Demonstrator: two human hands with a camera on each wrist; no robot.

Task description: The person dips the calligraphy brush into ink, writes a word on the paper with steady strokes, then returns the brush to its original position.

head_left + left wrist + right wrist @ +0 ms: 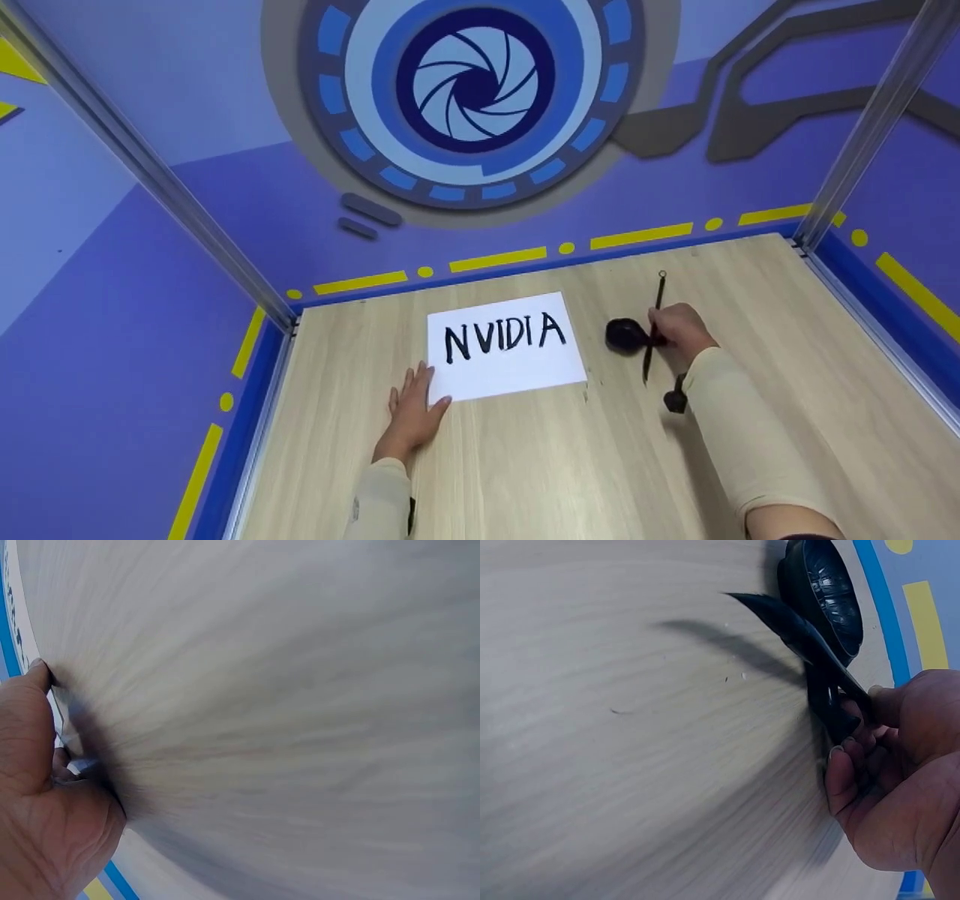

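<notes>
A white sheet of paper (495,379) bearing the black brushed letters "NVIDIA" lies on the wooden tabletop. At its lower left corner rests my left hand (416,412), fingers spread and thumb by the bottom edge. My right hand (682,330) pinches a black writing brush (661,292), tilted, its dark tip (761,609) above the wood and a small loop at its top end. Beside those fingers sits a black dish (624,335), its hollow wet and shiny in the right wrist view. A short black stub (829,709) joins the dish near my fingertips; whether they grip it too is unclear.
The wooden tabletop (525,465) is bounded by a blue printed back wall (247,195) and by side panels with metal corner posts. A small black device (675,397) is worn at my right wrist. Small dark specks (586,390) dot the wood near the paper.
</notes>
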